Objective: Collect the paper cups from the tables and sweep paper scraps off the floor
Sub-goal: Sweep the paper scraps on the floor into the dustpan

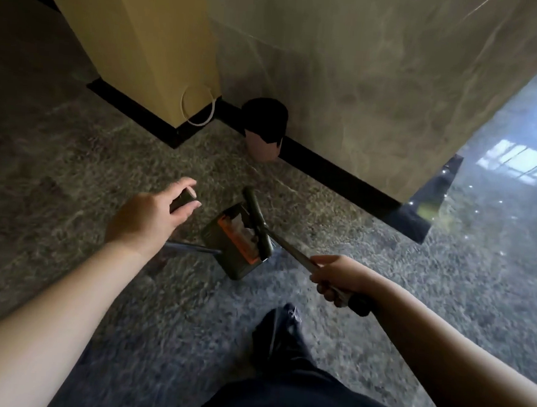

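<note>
My left hand (152, 214) grips the dark top of a long dustpan handle (183, 199). The dark green dustpan (235, 248) sits on the floor ahead of me, with blurred orange and brown bits inside. My right hand (335, 281) grips the metal broom handle (289, 246). That handle runs up-left to the dark broom head (253, 204) at the dustpan's far edge. A pinkish bin with a black bag liner (264, 130) stands against the marble wall just beyond. No paper cups or loose scraps show on the floor.
A yellow pillar (139, 35) with a white cable loop (197, 106) rises at the back left, and a marble wall (380, 84) with black skirting at the back right. A glossy floor (496, 251) opens to the right. My dark trouser leg and shoe (283, 338) are below.
</note>
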Demonstrator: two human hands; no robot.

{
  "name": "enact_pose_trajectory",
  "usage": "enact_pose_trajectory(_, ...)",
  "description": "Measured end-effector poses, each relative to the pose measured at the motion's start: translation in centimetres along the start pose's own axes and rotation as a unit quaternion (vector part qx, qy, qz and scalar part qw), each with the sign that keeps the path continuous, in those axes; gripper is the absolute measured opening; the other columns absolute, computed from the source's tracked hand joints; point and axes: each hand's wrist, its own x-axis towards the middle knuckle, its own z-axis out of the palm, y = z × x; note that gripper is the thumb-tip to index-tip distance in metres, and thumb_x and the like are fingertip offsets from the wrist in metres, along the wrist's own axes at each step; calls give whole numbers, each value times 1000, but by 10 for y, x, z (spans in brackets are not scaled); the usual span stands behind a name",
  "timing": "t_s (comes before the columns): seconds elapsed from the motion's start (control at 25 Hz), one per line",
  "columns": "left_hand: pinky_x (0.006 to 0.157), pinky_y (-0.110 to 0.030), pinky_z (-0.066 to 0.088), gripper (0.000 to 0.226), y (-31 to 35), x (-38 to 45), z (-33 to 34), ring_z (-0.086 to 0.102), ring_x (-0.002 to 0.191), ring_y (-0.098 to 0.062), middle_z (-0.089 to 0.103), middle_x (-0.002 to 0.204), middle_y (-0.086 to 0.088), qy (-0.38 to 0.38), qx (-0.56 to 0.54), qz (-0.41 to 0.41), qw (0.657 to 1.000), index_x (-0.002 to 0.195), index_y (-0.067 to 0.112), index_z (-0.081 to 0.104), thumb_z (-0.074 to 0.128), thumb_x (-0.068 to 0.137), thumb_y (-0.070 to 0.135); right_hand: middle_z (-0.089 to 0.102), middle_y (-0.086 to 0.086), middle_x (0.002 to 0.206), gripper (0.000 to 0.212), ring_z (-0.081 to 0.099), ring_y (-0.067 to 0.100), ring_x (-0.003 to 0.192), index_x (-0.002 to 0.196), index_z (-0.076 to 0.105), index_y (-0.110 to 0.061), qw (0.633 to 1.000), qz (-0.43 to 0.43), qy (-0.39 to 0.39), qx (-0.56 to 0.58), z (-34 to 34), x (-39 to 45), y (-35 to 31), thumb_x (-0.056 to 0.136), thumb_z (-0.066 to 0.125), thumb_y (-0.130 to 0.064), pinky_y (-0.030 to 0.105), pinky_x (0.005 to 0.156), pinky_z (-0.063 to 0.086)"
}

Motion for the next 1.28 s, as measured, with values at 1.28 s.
enact_pose_trajectory(1.28, 52, -31, 45, 50, 18, 663, 6, 63, 75, -35, 70, 94, -17, -54, 123, 119, 984, 138, 34, 51, 63, 89, 38, 55, 9, 64, 41, 49, 12, 42, 108, 57, -33, 992, -125, -11, -25, -358, 314, -395, 86, 50, 2, 25, 46, 39)
